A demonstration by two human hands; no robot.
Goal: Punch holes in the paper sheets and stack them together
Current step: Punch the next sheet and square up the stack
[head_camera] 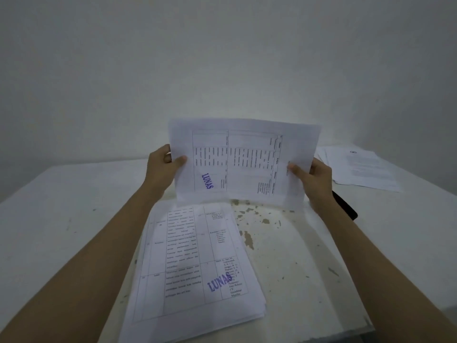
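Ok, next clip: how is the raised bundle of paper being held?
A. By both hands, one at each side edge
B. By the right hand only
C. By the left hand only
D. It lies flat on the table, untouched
A: the left hand pinches the left edge and the right hand the right edge of the sheets, raised above the stack on the table.

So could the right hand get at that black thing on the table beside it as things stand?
Probably not yet: the right hand grips the held sheets together with the left hand. The black object lies just behind its wrist, otherwise unobstructed.
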